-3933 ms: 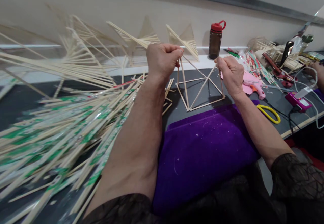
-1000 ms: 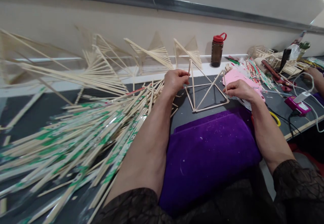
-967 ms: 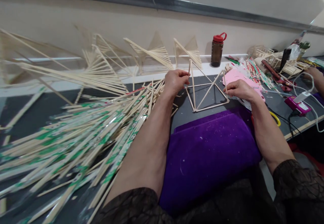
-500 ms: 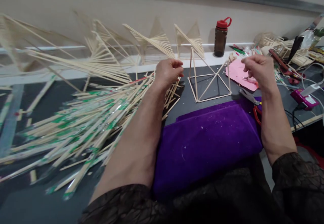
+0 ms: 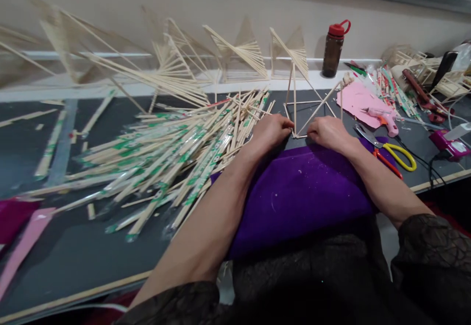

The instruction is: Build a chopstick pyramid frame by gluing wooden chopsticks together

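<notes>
Just behind the soft, velvety purple cloth (image 5: 301, 195) stands an angular frame (image 5: 323, 102) of thin wooden sticks. At the cloth's far edge, the left hand (image 5: 271, 130) and right hand (image 5: 327, 133) are half curled; I cannot tell whether they grip anything. The right hand hides part of the base.

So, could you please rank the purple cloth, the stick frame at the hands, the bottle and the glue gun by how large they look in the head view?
Largest to smallest:
Purple cloth, helped by being nearest the camera
Stick frame
Bottle
Glue gun
</notes>
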Demonstrator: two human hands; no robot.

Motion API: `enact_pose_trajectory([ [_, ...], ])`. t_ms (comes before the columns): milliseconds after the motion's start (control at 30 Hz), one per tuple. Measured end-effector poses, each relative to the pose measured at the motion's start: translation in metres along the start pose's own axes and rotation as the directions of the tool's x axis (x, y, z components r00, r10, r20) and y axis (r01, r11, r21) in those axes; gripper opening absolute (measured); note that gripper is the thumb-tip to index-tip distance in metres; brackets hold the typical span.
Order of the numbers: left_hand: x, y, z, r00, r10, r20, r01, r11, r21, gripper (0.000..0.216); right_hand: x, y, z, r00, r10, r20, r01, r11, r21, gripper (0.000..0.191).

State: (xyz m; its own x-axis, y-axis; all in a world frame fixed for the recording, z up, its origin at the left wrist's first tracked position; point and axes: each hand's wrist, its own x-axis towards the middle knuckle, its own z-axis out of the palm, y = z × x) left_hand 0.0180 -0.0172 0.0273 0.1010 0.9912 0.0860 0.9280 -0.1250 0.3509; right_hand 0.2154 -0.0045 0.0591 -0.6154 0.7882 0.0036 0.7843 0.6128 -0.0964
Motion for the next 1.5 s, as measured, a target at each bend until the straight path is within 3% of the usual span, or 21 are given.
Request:
enact_pose_trajectory([
  [167, -0.002, -0.011, 0.004, 0.995, 0.092, 0.026, -0.092, 0.996, -0.017, 0.035, 0.004, -0.001, 0.02, 1.0, 0.008, -0.009, -0.009, 0.998, -0.056, 0.034],
  [567, -0.001, -0.019, 0.015, 0.995, 0.092, -0.043, -0.098, 0.982, -0.164, 0.026, 0.011, 0.018, 0.043, 0.987, -0.025, -0.159, 0.048, 0.989, 0.14, 0.027],
  [800, 0.0, -0.017, 0.016, 0.995, 0.077, -0.063, -0.089, 0.973, -0.213, 0.019, 0.013, 0.019, 0.046, 0.986, -0.011, -0.166, 0.039, 0.986, 0.162, 0.02],
  [1500, 0.004, -0.015, 0.019, 0.996, 0.06, -0.069, -0.07, 0.986, -0.151, 0.022, 0.018, 0.021, 0.048, 0.985, -0.032, -0.168, 0.067, 0.977, 0.202, 0.015],
])
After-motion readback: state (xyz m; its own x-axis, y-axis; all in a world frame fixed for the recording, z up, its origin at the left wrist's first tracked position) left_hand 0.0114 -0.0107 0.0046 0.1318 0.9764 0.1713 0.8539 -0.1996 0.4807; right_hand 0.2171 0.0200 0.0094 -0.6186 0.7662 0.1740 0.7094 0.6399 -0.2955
